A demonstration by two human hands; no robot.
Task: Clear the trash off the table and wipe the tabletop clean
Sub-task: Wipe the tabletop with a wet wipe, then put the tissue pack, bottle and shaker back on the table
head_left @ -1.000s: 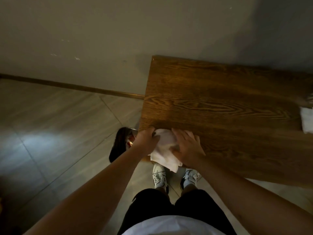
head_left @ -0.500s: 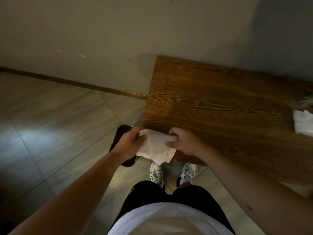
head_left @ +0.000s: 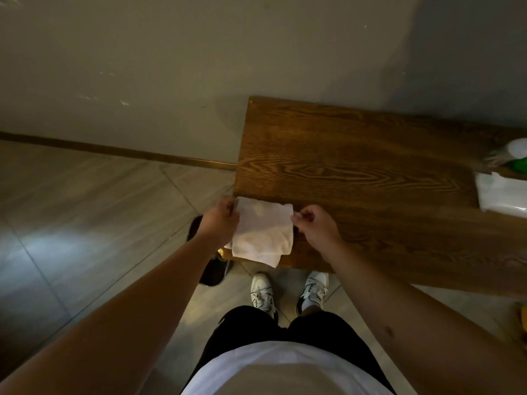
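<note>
A white cloth (head_left: 263, 233) hangs stretched over the near left corner of the brown wooden table (head_left: 356, 172). My left hand (head_left: 221, 222) pinches the cloth's upper left corner. My right hand (head_left: 315, 225) pinches its upper right corner. The cloth's lower part droops past the table's front edge. At the table's right edge lie a white pack of wipes or tissues (head_left: 502, 193) and a crumpled clear wrapper with green (head_left: 510, 156).
A dark bin (head_left: 212, 267) stands on the tiled floor under the table's left corner, partly hidden by my left arm. The table's back edge sits against a grey wall (head_left: 199, 67). My feet in white shoes (head_left: 288, 290) are close to the table front.
The cloth was bunched under both hands a second ago. My hands have moved apart and pulled it out flat between them. The view has shifted slightly, showing more of the table's right end.
</note>
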